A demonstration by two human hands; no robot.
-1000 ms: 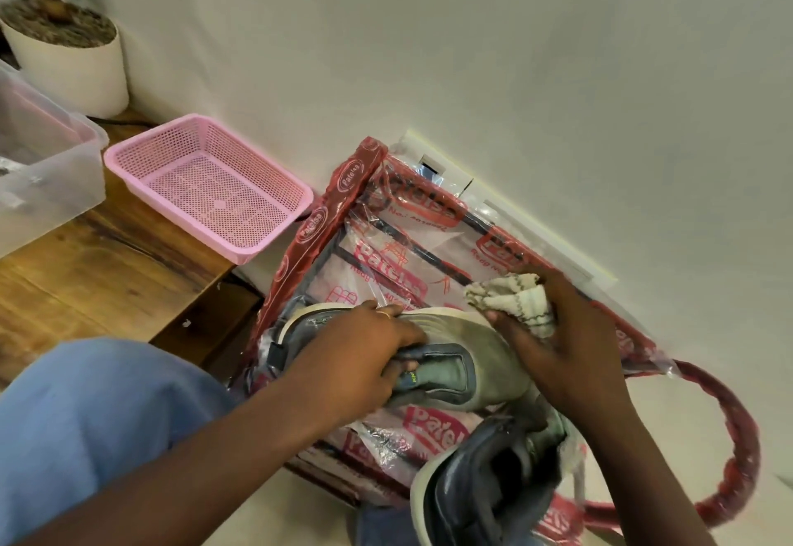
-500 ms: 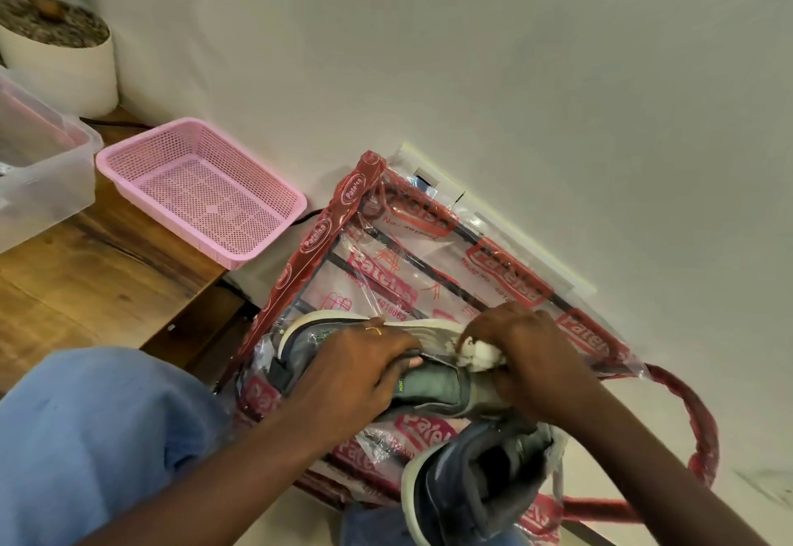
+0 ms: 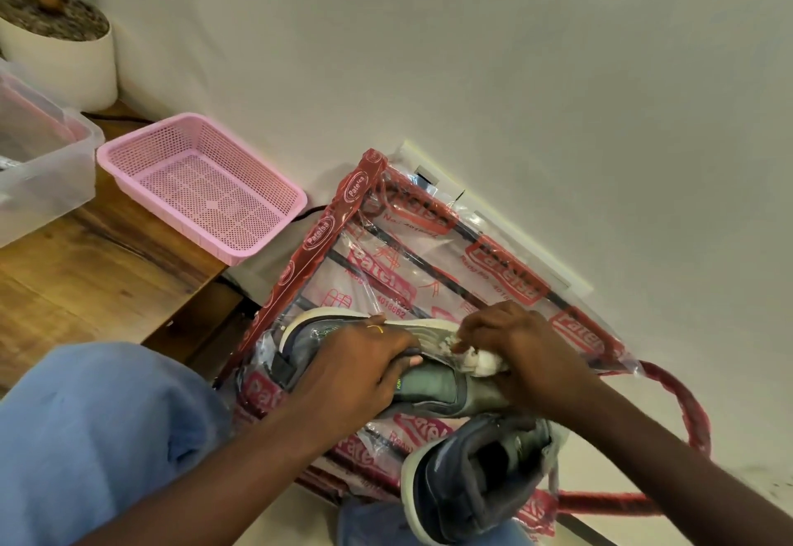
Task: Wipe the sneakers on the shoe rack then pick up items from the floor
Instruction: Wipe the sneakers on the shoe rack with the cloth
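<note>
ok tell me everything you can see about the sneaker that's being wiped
The sneaker has a grey-green upper with darker grey trim and an off-white sole. It lies tipped on its side on the plastic-wrapped shoe rack, sole edge toward the wall. The left hand grips it across the middle; the right hand presses a white cloth against the sole edge. A second sneaker lies just nearer the person.

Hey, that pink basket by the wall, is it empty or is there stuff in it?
Empty. The pink basket shows its bare mesh floor from side to side, and nothing lies inside it.
</note>
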